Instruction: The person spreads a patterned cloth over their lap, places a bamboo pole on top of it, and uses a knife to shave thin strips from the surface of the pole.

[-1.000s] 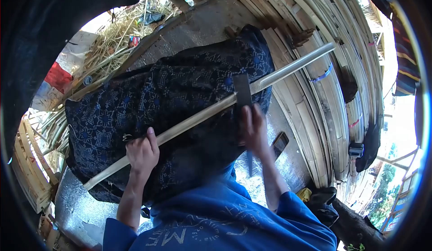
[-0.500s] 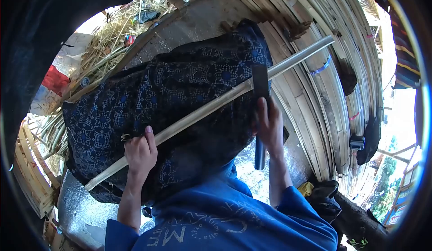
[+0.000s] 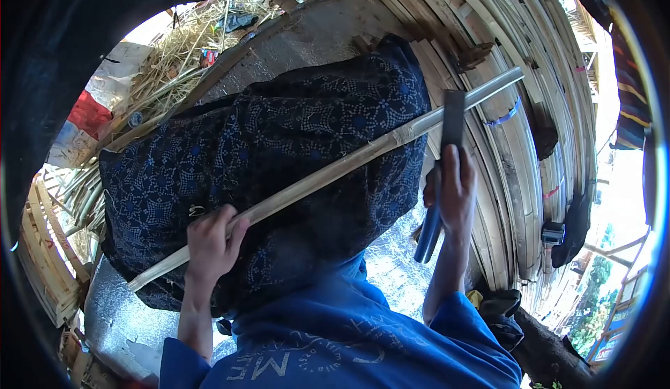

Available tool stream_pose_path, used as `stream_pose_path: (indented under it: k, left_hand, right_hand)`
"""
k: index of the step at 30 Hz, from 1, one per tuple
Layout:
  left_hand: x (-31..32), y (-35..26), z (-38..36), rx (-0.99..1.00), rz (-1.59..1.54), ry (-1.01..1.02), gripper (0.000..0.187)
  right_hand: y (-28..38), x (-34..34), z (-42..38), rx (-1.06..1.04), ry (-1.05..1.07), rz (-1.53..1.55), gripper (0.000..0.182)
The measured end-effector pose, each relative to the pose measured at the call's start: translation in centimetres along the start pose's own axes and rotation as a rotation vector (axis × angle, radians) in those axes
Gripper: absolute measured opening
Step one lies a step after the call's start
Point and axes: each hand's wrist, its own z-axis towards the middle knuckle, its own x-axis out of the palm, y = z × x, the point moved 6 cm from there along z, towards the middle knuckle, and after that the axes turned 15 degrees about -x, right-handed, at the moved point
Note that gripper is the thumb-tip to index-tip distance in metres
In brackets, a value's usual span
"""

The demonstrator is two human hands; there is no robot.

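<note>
A long pale bamboo strip (image 3: 314, 181) runs diagonally over a dark blue patterned cloth (image 3: 293, 120) spread across the lap. My left hand (image 3: 211, 246) is closed around the strip near its lower left end. My right hand (image 3: 457, 186) holds a knife (image 3: 453, 120) by its dark, tube-like handle, with fingers lying near the base of the broad blade. The blade stands upright against the strip, towards its upper right end. Part of the strip behind the blade is hidden.
Stacked bamboo slats (image 3: 513, 159) curve along the right side, with a small grey device (image 3: 553, 233) beside them. Straw and shavings (image 3: 185, 50) lie at the upper left, near a red cloth (image 3: 89, 115). Wooden slats (image 3: 52, 260) stand at the lower left.
My right hand and the knife have moved right along the strip, towards its upper end. My left hand stays near the same place, its thumb now lower and bent against the strip.
</note>
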Motion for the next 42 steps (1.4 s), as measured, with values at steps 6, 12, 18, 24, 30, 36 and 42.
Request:
stream_pose_path:
  k: [6,12,18,24,30,36,42]
  left_hand:
    - [-1.8,5.3,-2.9,0.034,0.066,0.058,0.039]
    - [-0.5,5.9,-3.2,0.152,0.079,-0.094,0.043]
    - [-0.2,5.8,-3.2,0.203,0.126,-0.167,0.046]
    - [-0.1,5.6,-3.1,0.220,0.114,-0.191,0.045]
    - [-1.3,4.7,-3.4,0.247,0.094,-0.229,0.043]
    - [0.6,7.8,-4.3,0.004,0.157,-0.020,0.039]
    - [-0.4,6.0,-3.4,0.048,0.134,-0.034,0.037]
  right_hand:
    - [-1.9,4.2,-1.4,0.115,0.311,-0.144,0.038]
    - [-1.5,5.3,-1.8,0.070,0.354,-0.290,0.039]
    - [-1.8,5.6,-2.1,0.120,0.357,-0.256,0.042]
    - [-3.9,5.0,-1.2,-0.048,0.390,-0.310,0.042]
    - [-1.6,3.6,-1.0,0.058,0.428,0.068,0.038]
    - [-3.9,4.7,-3.2,-0.256,0.077,-0.212,0.030]
    - [-0.3,7.1,-5.2,0.068,0.143,0.028,0.022]
